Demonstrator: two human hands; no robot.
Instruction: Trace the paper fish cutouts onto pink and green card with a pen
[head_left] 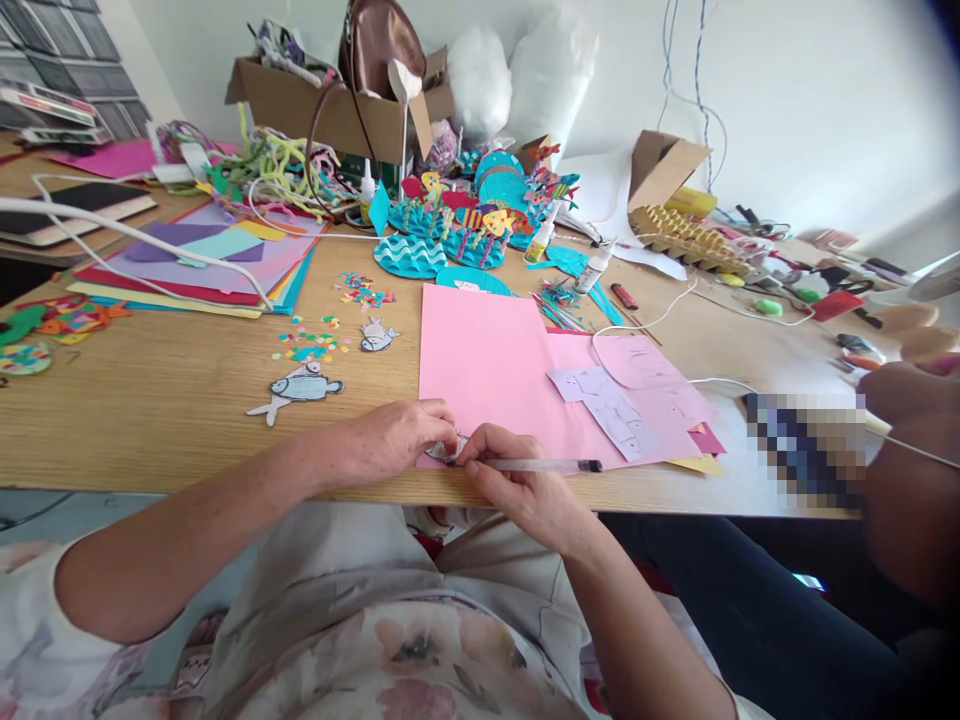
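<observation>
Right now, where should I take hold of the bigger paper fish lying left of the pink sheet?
Probably its tail, pinched from the near left. The paper fish lies flat on the table, tail pointing toward the near edge over bare wood; confetti crowds its far side, and the left hand sits to its right.

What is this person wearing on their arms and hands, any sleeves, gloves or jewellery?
The left hand and right hand are bare: no gloves, no watch or bracelet at the wrists. Both forearms are uncovered. A short sleeve of a pale top with a pink and grey floral print covers the left upper arm; the right sleeve is out of view.
</observation>
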